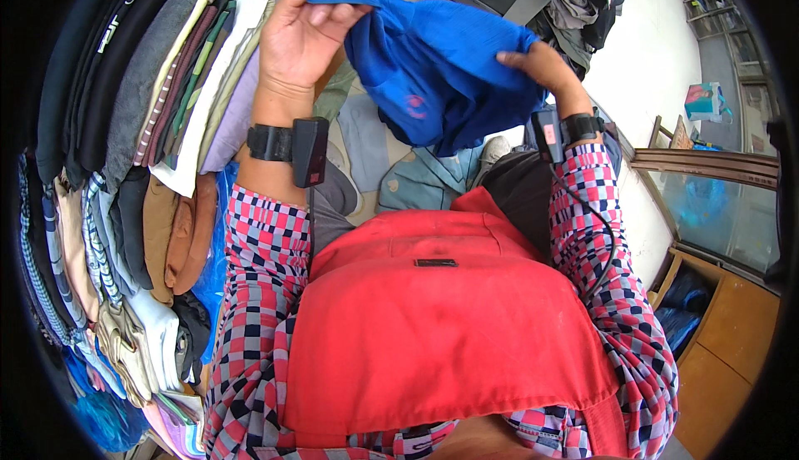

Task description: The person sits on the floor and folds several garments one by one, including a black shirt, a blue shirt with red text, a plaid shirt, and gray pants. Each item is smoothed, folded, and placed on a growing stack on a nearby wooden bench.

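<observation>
A blue garment (437, 66) with a small pinkish print hangs stretched between my two hands, above the floor. My left hand (312, 29) grips its upper left edge, palm turned up and fingers curled over the cloth. On the other side, my right hand (543, 66) pinches the garment at its right edge, thumb on top. What kind of garment it is cannot be told from its folds. Below it, a light blue patterned cloth (424, 179) and a grey-blue cloth (364, 141) lie on the tiled floor.
Tall stacks of folded clothes (143, 79) stand at the left, with blue plastic (115, 419) near the bottom. A heap of dark clothes (577, 13) lies at the upper right. A wooden cabinet (724, 341) and a glass-paned frame (718, 210) are at the right.
</observation>
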